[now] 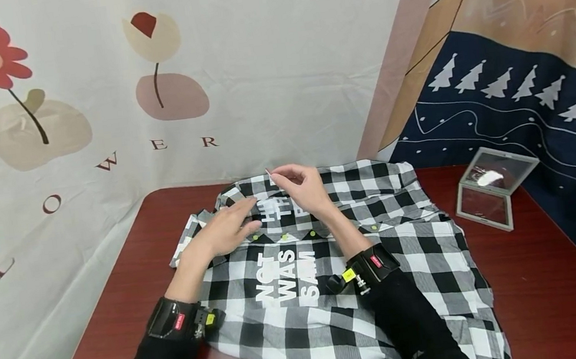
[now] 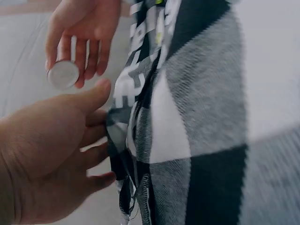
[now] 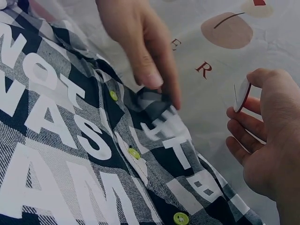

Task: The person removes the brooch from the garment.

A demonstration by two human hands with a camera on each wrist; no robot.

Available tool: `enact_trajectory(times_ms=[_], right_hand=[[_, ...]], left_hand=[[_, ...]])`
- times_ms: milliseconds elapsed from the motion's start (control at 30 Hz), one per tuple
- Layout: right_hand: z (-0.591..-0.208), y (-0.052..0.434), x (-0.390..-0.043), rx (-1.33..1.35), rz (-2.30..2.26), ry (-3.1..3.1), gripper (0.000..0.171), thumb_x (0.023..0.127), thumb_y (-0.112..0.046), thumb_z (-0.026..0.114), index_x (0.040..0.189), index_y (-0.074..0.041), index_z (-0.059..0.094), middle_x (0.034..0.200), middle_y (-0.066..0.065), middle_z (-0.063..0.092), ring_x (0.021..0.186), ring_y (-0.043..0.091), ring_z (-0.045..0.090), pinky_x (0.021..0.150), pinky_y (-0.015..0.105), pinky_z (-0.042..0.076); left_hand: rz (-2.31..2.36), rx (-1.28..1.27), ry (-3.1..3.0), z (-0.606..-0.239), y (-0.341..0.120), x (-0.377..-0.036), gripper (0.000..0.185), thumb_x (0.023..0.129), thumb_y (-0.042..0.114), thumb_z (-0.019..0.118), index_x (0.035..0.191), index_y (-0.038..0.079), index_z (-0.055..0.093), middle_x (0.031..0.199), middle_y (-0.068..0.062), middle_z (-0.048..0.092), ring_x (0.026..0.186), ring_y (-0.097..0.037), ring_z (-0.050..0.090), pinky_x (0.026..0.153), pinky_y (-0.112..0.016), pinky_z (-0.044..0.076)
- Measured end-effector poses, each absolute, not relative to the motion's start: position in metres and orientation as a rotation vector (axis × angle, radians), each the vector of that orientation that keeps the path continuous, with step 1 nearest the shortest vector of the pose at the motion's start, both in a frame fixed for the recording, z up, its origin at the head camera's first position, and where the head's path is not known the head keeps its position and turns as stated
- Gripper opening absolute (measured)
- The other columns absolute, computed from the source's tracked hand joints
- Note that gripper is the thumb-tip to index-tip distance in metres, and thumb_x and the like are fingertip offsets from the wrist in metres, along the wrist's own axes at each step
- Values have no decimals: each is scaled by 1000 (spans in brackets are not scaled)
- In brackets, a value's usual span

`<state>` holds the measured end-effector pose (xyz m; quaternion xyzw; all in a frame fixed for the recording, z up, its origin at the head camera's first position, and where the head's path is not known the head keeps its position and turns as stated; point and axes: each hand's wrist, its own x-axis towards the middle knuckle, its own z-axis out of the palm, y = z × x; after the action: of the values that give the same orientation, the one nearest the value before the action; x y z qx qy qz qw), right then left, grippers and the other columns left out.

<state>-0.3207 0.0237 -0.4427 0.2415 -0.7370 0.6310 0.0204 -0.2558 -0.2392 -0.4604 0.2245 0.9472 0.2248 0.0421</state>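
A black-and-white checked shirt (image 1: 414,254) with white lettering and yellow-green buttons (image 3: 181,218) is spread over the table. Above its far part, my right hand (image 1: 302,187) pinches a round pin badge (image 3: 242,93) by its edge between thumb and fingers. The badge has a red rim, and its thin needle stands out from the back in the right wrist view; its pale round side faces the left wrist camera. My left hand (image 1: 224,228) is at the shirt's far left part, fingers extended against the cloth and thumb apart from them. Some left fingertips are hidden by the fabric in the left wrist view.
At the right of the reddish-brown table (image 1: 543,269) lies an opened square clear case (image 1: 497,185). A white cloth with flower prints (image 1: 277,86) hangs behind the table, and a navy cloth with tree prints (image 1: 514,100) hangs at the right.
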Motion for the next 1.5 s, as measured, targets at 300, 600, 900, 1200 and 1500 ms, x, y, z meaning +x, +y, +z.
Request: enact_trajectory(times_ms=[300, 600, 900, 1200, 1500], right_hand=[[-438, 31, -318, 749, 1937, -2280, 29, 110, -28, 75, 129, -7, 83, 126, 16, 84, 116, 26, 80, 102, 29, 64], [-432, 37, -313, 772, 1935, -2290, 28, 110, -28, 76, 130, -9, 83, 128, 15, 83, 118, 27, 80, 106, 35, 65], [-421, 59, -303, 800, 1860, -2363, 30, 112, -30, 74, 133, -9, 82, 130, 13, 83, 119, 28, 80, 105, 40, 65], [-413, 98, -293, 754, 1812, -2405, 33, 110, -33, 76, 133, -10, 82, 134, 11, 82, 120, 21, 79, 103, 28, 63], [-407, 130, -278, 770, 1847, -2370, 32, 112, -24, 75, 134, -1, 80, 138, 26, 78, 120, 25, 78, 98, 21, 62]], left_hand=[[590, 462, 2691, -462, -219, -249, 111, 105, 93, 33, 184, 18, 8, 193, -9, 3, 180, -38, -3, 144, -71, 2], [453, 406, 2678, -479, -214, -262, 121, 92, 107, 23, 183, 29, 8, 193, 5, -6, 179, -34, -13, 145, -68, -1], [502, 383, 2695, -457, -207, -246, 110, 104, 93, 34, 184, 22, 9, 193, -7, 1, 179, -40, -8, 144, -71, -1], [658, 548, 2909, -419, -198, -237, 87, 117, 59, 52, 183, 12, 19, 189, -22, 21, 176, -48, 18, 142, -72, 17], [1134, 752, 2989, -399, -170, -240, 74, 117, 47, 59, 181, 23, 30, 187, -11, 33, 174, -37, 32, 141, -66, 29]])
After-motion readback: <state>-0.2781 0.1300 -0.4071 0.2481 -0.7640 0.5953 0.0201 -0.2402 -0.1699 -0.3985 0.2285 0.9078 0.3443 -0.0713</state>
